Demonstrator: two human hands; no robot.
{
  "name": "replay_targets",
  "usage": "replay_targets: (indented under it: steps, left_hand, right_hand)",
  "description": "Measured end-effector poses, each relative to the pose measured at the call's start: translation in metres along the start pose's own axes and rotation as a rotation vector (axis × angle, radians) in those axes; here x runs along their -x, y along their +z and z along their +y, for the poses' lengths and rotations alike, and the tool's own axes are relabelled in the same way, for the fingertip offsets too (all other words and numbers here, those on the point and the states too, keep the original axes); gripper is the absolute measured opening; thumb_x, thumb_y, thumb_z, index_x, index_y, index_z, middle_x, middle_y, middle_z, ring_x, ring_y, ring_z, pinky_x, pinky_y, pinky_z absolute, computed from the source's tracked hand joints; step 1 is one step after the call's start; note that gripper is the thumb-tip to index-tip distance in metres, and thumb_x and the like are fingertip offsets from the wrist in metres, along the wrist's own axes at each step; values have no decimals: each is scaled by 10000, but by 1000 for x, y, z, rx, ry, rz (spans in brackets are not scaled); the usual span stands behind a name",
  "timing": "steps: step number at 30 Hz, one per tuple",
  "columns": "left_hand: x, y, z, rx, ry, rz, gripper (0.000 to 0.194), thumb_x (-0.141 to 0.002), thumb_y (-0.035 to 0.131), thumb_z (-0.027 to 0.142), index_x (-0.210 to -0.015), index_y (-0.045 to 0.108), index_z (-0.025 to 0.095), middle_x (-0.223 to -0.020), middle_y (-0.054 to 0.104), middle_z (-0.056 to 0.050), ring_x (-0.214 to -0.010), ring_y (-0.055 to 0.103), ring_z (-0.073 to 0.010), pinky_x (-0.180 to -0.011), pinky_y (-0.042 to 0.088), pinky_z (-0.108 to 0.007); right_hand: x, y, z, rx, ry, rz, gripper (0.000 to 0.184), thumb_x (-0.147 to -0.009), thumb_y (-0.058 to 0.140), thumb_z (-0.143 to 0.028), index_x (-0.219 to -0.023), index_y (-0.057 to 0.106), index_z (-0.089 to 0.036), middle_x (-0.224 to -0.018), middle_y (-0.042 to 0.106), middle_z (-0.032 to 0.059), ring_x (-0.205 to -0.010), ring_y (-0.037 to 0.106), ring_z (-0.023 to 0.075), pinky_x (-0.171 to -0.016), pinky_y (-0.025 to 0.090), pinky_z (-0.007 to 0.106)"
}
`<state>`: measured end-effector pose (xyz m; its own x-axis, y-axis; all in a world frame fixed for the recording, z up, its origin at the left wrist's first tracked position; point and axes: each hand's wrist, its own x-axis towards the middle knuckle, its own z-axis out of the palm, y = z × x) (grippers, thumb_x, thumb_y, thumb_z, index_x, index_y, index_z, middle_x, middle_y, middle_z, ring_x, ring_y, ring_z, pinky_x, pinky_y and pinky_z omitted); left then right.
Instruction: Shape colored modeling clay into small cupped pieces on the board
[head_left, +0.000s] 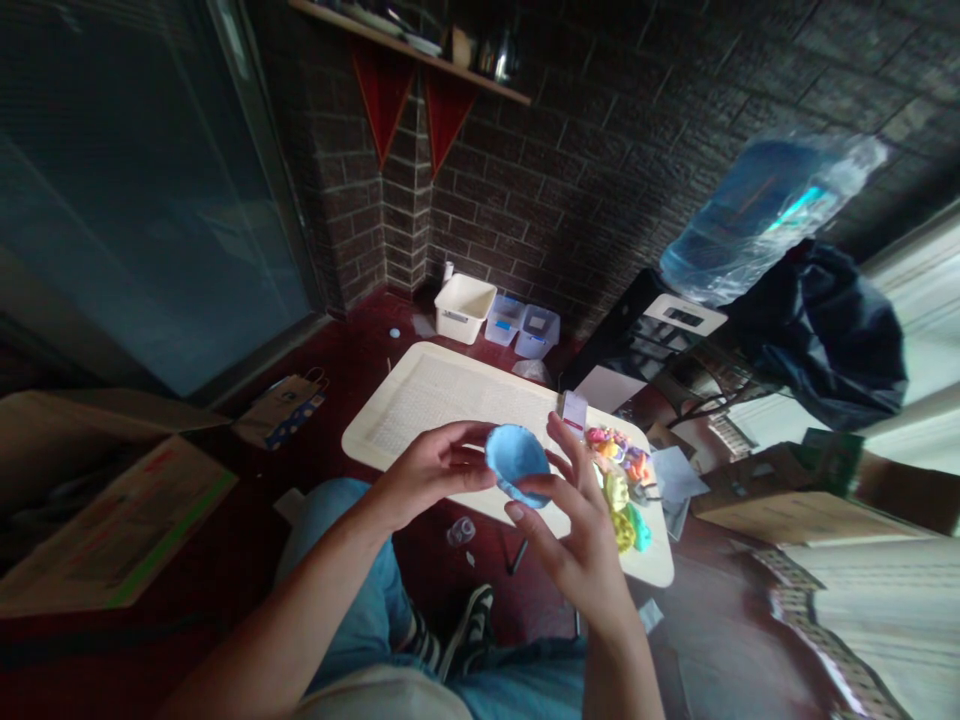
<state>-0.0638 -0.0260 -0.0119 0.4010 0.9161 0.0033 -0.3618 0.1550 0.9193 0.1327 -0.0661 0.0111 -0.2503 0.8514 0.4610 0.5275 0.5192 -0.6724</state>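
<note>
A flattened, cupped piece of light blue clay [516, 463] is held between both hands above a low cream table [420, 400]. My left hand [427, 470] pinches its left edge with curled fingers. My right hand [577, 530] grips its right and lower edge, thumb pressed under it. Beyond my right hand, several small clay pieces in pink, orange, yellow and green [619, 475] lie on the table's right side. A small white card [574, 411] stands by them.
A white bin [463, 307] and two clear lidded boxes [525, 328] sit by the brick wall. A large blue water bottle [757, 215] and dark cloth [825, 335] are at right. A paper bag [281, 408] and cardboard [112, 510] lie left. My knees are below.
</note>
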Motion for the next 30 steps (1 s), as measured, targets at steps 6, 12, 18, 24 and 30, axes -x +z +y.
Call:
replay_targets:
  steps: [6, 12, 18, 24, 30]
  left_hand:
    - [1, 1, -2, -42, 13, 34, 424, -682, 834, 291, -1066, 698, 175, -997, 757, -64, -887, 702, -180, -802, 540, -279]
    - [5, 0, -6, -158, 72, -12, 331, -798, 738, 288, -1109, 709, 177, -1046, 758, -67, -953, 706, -190, -862, 537, -285]
    - [7, 1, 3, -173, -24, 6, 446, -747, 783, 299, -1166, 692, 175, -1094, 753, -75, -977, 709, -207, -854, 559, -297]
    - [8, 5, 14, -203, -11, 59, 431, -695, 817, 299, -1092, 733, 152, -1050, 769, -82, -996, 716, -228, -903, 566, -325]
    - [9, 10, 10, -300, 48, 154, 369, -724, 789, 338, -1049, 760, 166, -1040, 772, -86, -969, 726, -233, -858, 586, -306]
  right_hand:
    - [-6, -8, -5, -80, 48, -72, 118, -890, 638, -303, -990, 672, -249, -1384, 563, 100, -1226, 573, 279, -997, 494, 439]
    - [-10, -3, -6, -97, 49, -17, 101, -925, 598, -288, -941, 684, -239, -1181, 631, 80, -1117, 610, 230, -941, 495, 365]
    - [-11, -6, -6, -95, 49, -25, 101, -932, 594, -267, -969, 684, -239, -1123, 631, 63, -1090, 603, 203, -922, 477, 328]
    - [-12, -9, -6, -96, 43, -23, 87, -929, 599, -258, -968, 676, -247, -1118, 630, 51, -1086, 592, 193, -921, 468, 313]
    - [-15, -2, -8, -168, 101, 29, 65, -921, 613, -272, -915, 670, -242, -1113, 617, 51, -1094, 581, 199, -882, 476, 313]
